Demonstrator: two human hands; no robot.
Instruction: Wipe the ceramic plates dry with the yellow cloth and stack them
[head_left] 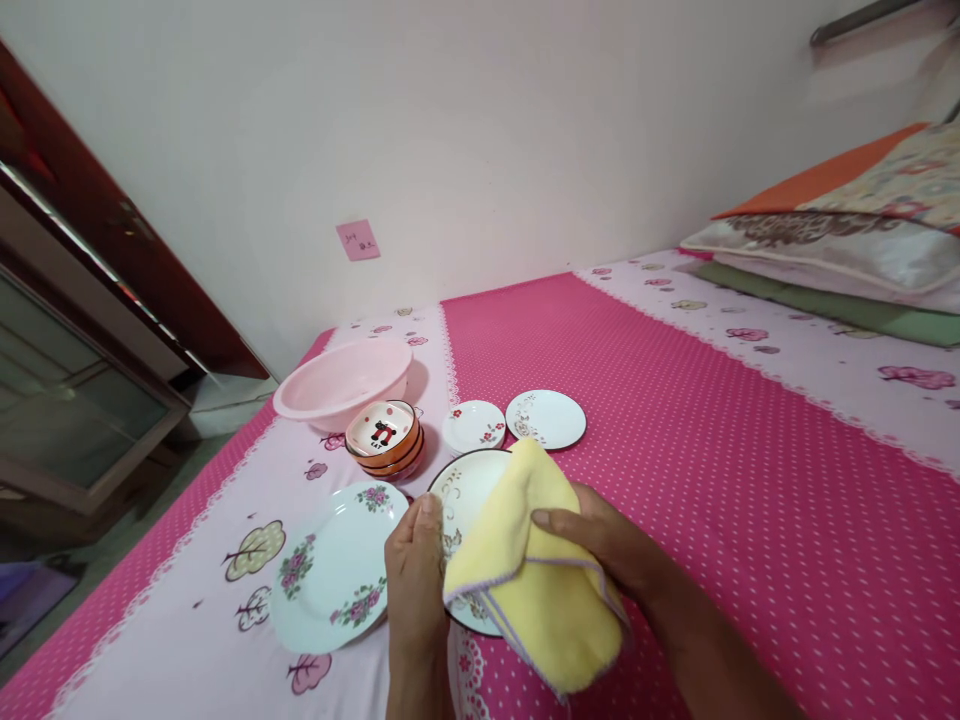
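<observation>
My left hand [417, 550] grips the left edge of a white plate [465, 490] with a dark rim and brown floral print, thumb on its face. With my right hand [592, 530] I hold a yellow cloth [517, 530] with a purple stitched edge against the plate's right side. The cloth hides much of that plate and the fingers behind it. Left of my left hand lies a large white plate [337, 570] with purple flowers. Beyond the held plate are small plates with red flowers [469, 425] and another dark-rimmed plate [551, 418].
A pile of orange-sided cat bowls [386, 445] stands before a pink basin [341, 375] at the back left. Pillows [840, 240] are heaped at the far right. A pink note [358, 240] is stuck on the wall behind the pink patterned bedsheet [712, 450].
</observation>
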